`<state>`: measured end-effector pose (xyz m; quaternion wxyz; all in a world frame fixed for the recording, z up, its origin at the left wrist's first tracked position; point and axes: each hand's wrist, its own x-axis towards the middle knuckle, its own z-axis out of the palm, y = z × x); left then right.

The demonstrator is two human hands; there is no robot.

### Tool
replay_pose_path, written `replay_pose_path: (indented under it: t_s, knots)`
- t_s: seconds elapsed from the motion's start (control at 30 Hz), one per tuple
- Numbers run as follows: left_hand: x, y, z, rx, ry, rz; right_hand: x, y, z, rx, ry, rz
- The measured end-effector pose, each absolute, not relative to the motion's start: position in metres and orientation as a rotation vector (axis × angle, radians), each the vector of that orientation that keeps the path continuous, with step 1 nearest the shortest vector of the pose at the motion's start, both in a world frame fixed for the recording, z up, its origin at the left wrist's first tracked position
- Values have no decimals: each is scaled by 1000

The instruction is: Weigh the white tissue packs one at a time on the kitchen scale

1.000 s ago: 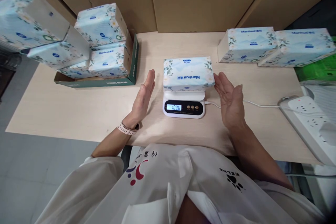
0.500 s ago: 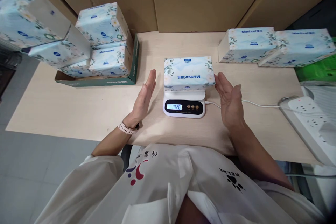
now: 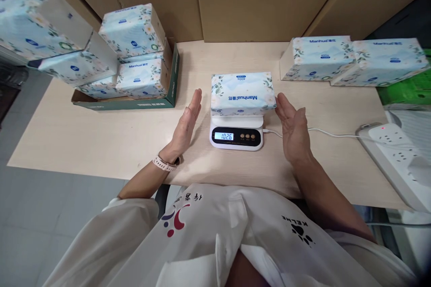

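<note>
A blue-and-white floral tissue pack rests on a white digital scale, whose lit display shows digits that look like 1026; a decimal point is too small to make out. To the left of the pack, and apart from it, my left hand is held on edge with straight fingers and nothing in it. On the other side, my right hand is likewise open, its fingertips close by the pack's right end; whether they touch it I cannot tell.
Several tissue packs are stacked in and around a green-edged carton at the left. Two more packs stand at the back right. A white cable runs from the scale toward a power strip. Cardboard lines the back.
</note>
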<state>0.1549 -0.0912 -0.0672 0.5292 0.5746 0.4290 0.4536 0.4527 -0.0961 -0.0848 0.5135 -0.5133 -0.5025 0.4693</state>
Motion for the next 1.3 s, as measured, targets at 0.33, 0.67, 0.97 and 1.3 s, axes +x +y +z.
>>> replay_pose_path:
  t_s: [0.33,0.67,0.97,1.3]
  knots:
    - [155,-94,-70,1370,987,1109,453,-95,-87,-1251,-1184,1148]
    - [146,-95,-77,1512,1147,1047,451,-84,-77,-1311,-1131,1229]
    - [165,-87,-60,1735,1347,854,428,-76,-59,-1309,-1215,1125]
    - [285,-8,2,1995,820,824,521,4,-15,-1201,-951,393]
